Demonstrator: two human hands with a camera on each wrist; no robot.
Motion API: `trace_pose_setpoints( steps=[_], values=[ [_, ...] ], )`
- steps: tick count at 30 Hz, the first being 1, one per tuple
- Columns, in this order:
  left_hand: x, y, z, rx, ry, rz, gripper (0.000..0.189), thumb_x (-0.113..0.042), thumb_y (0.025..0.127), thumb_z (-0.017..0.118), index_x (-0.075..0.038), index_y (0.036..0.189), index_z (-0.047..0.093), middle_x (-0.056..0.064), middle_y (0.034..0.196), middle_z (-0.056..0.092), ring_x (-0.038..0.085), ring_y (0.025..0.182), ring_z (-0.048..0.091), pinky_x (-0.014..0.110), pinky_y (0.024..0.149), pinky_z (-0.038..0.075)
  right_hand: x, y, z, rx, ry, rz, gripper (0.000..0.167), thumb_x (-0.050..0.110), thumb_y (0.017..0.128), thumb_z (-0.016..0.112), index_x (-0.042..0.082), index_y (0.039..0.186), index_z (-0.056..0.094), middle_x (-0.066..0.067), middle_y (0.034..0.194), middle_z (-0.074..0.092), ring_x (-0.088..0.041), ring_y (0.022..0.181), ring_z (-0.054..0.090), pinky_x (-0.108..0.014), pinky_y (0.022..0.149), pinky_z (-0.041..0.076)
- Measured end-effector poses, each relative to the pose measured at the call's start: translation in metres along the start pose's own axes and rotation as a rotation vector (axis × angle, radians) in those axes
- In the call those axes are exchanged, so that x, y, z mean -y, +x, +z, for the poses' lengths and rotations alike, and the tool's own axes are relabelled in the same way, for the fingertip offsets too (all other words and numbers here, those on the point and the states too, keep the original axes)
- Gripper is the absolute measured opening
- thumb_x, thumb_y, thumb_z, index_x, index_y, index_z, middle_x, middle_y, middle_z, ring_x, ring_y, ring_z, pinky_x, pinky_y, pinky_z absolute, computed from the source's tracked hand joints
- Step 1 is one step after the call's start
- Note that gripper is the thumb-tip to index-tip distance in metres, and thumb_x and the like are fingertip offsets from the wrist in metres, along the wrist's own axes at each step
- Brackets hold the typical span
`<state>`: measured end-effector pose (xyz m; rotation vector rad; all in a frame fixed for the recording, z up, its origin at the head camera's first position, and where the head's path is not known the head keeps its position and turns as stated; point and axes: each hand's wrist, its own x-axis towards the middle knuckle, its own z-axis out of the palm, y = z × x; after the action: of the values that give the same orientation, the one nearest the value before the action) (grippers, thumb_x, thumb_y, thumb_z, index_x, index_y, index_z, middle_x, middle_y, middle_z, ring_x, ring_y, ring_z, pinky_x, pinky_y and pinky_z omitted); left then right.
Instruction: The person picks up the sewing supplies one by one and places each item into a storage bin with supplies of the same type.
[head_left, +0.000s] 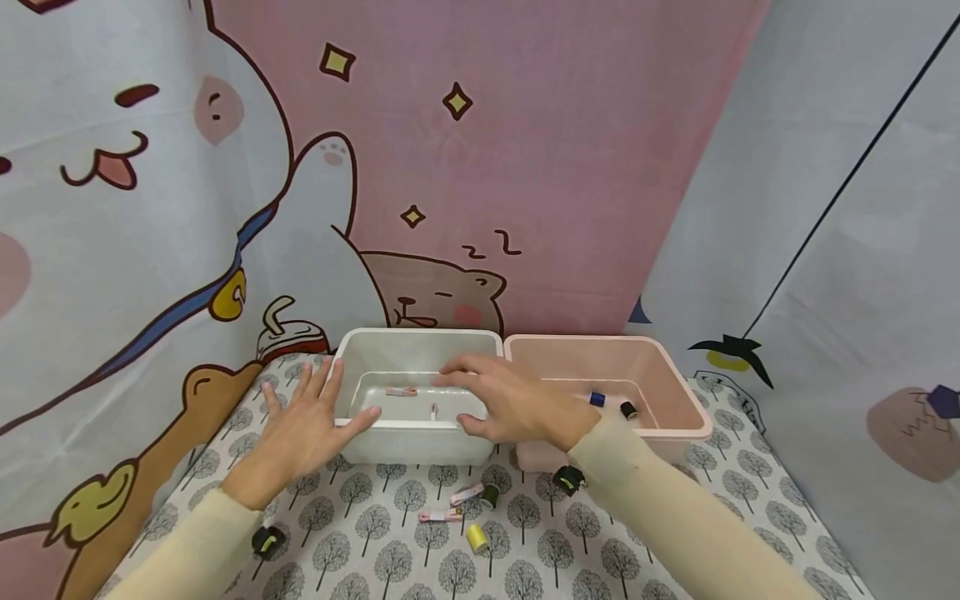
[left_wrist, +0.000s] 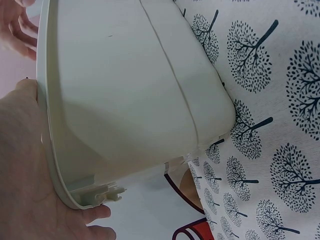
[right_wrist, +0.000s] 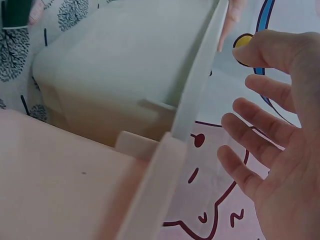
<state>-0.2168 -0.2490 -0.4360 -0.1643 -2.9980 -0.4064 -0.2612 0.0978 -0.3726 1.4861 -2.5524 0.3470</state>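
Note:
My left hand (head_left: pixel 300 425) rests at the front left corner of a white plastic bin (head_left: pixel 420 446), fingers spread along its left side and thumb at the front rim. Over the bin's right part hovers my right hand (head_left: pixel 517 400), its fingers loosely bent and holding nothing. In the right wrist view those fingers (right_wrist: pixel 250 135) are spread apart, clear of the rim. Inside the white bin lie a small pinkish-white folded strip (head_left: pixel 401 392) and another small pale piece (head_left: pixel 434 412).
To the right stands a pink bin (head_left: pixel 682 383) with a blue thread spool (head_left: pixel 597 399) and a black spool (head_left: pixel 628 410) inside. Before the bins, on the tree-print cloth (head_left: pixel 390 571), lie a yellow spool (head_left: pixel 476 538), a green spool (head_left: pixel 490 497) and two pinkish strips (head_left: pixel 441 517).

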Motion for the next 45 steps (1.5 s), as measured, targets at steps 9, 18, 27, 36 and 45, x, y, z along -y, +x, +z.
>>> trace_pose_setpoints(
  steps=[9,18,27,36,45],
  values=[
    [0.0,0.001,0.0,0.001,0.006,-0.004,0.12,-0.092,0.109,0.04,-0.004,0.187,0.016,0.024,0.196,0.01,0.057,0.181,0.006,0.098,0.128,-0.013,0.005,-0.017,0.006,0.012,0.005,-0.005,0.059,0.03,0.108,0.083,0.018,0.163,0.067,-0.009,0.167,0.065,-0.03,0.151,0.068,-0.05,0.131,0.056],
    [-0.001,-0.001,0.0,-0.004,-0.003,0.002,0.118,-0.089,0.11,0.043,-0.004,0.186,0.016,0.023,0.196,0.01,0.057,0.181,0.006,0.097,0.128,-0.014,0.012,-0.03,0.015,-0.012,-0.056,-0.066,0.058,0.033,0.105,0.085,0.021,0.16,0.07,-0.005,0.166,0.067,-0.028,0.155,0.066,-0.05,0.133,0.055],
    [0.0,0.001,0.001,-0.005,0.007,0.002,0.118,-0.091,0.109,0.041,-0.004,0.186,0.018,0.024,0.196,0.009,0.057,0.181,0.006,0.097,0.128,-0.014,0.019,-0.041,0.025,-0.028,-0.048,-0.089,0.059,0.032,0.104,0.086,0.021,0.159,0.07,-0.006,0.168,0.066,-0.028,0.154,0.067,-0.049,0.131,0.057],
    [0.001,0.001,0.002,-0.011,0.005,0.003,0.119,-0.09,0.11,0.041,-0.003,0.186,0.018,0.024,0.196,0.01,0.057,0.181,0.007,0.098,0.128,-0.013,0.024,-0.048,0.031,-0.048,-0.035,-0.12,0.061,0.033,0.104,0.086,0.02,0.161,0.069,-0.004,0.166,0.067,-0.023,0.153,0.067,-0.047,0.131,0.057],
    [0.0,0.001,0.002,-0.003,0.004,0.001,0.119,-0.091,0.11,0.04,-0.003,0.186,0.017,0.024,0.196,0.008,0.056,0.181,0.005,0.097,0.128,-0.014,0.029,-0.057,0.039,-0.119,-0.044,-0.202,0.058,0.031,0.102,0.089,0.02,0.156,0.071,-0.005,0.162,0.069,-0.023,0.151,0.067,-0.047,0.13,0.057]
  ],
)
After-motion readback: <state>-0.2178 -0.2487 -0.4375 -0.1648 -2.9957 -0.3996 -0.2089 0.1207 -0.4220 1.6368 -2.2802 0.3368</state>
